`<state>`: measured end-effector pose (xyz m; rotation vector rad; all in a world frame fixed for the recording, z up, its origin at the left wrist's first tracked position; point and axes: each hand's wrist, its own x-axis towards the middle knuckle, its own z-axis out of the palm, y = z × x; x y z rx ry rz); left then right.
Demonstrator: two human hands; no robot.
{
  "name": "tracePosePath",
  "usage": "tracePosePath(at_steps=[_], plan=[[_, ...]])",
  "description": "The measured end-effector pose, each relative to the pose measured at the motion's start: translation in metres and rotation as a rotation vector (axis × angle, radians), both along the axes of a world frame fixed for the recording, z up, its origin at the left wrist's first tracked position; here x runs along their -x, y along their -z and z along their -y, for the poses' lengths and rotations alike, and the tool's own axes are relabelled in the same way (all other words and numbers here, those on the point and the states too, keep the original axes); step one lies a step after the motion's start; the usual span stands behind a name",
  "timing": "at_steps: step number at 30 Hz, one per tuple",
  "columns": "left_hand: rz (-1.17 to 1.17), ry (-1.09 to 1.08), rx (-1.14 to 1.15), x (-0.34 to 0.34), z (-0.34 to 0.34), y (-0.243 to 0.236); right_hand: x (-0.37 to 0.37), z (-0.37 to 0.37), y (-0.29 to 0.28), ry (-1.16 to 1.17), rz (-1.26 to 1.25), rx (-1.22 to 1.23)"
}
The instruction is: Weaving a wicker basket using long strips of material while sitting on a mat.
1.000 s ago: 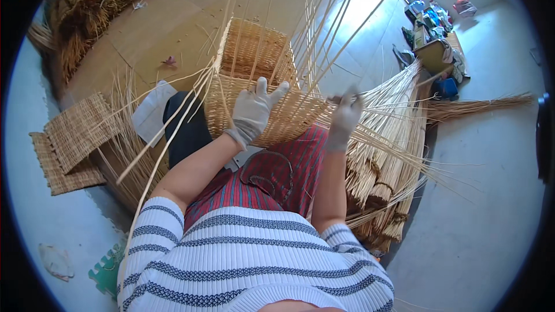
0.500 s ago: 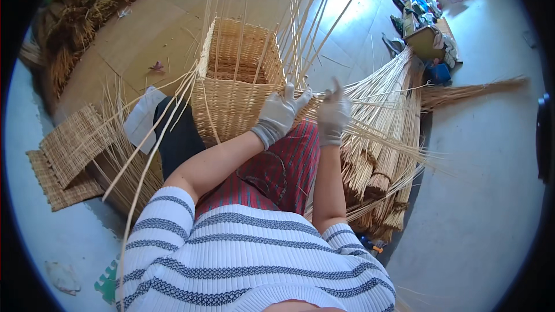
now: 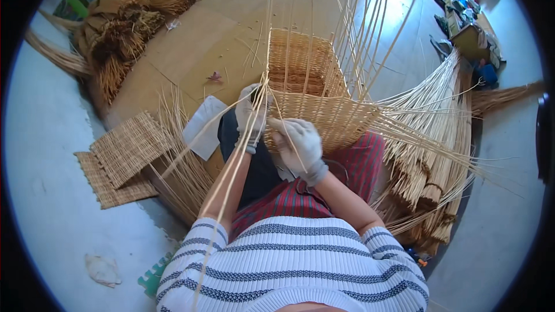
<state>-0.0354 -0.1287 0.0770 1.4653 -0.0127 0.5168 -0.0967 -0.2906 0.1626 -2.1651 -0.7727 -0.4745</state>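
A square basket of pale woven strands (image 3: 341, 117) rests tilted on my lap, its mouth facing away. Long unwoven strands stand up from its rim, and a bunch trails from each near corner. My left hand (image 3: 252, 114), in a light work glove, closes round the basket's left corner, partly behind the strands hanging there. On the near wall, close to that corner, my gloved right hand (image 3: 302, 143) has its fingers pinched together at a loose strand (image 3: 282, 114) that runs down over it. The fingertips are partly hidden.
Bundles of pale stalks (image 3: 430, 179) lie at the right. Two flat woven mats (image 3: 128, 149) and a white sheet (image 3: 203, 128) are at the left. Brown bundles (image 3: 130, 29) lie far left. A low table with clutter (image 3: 474, 40) stands far right.
Both hands have moved left across the near wall: my left hand from the right corner to the left corner, my right hand from beside the right corner to near the left. The view has shifted.
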Motion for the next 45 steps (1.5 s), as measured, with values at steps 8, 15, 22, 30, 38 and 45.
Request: tracePosePath(at_steps=[8,15,22,30,38,45], plan=[[-0.041,0.257,0.238,-0.006,-0.019,0.002,-0.016,-0.061,0.001,0.074,-0.085,-0.103],[0.007,0.348,0.361,-0.002,-0.018,-0.009,-0.023,-0.07,0.003,0.03,-0.06,-0.106],[-0.282,0.719,0.855,-0.006,-0.045,-0.012,-0.019,-0.05,-0.016,-0.05,-0.062,0.074],[-0.082,0.385,-0.11,-0.011,-0.066,-0.024,-0.018,-0.055,-0.017,-0.013,-0.114,-0.009],[0.152,0.21,-0.668,-0.003,-0.06,-0.031,-0.024,-0.049,0.004,-0.047,0.016,-0.15],[-0.207,0.441,-0.043,-0.032,-0.063,-0.011,-0.027,0.001,0.037,-0.173,-0.259,-0.796]])
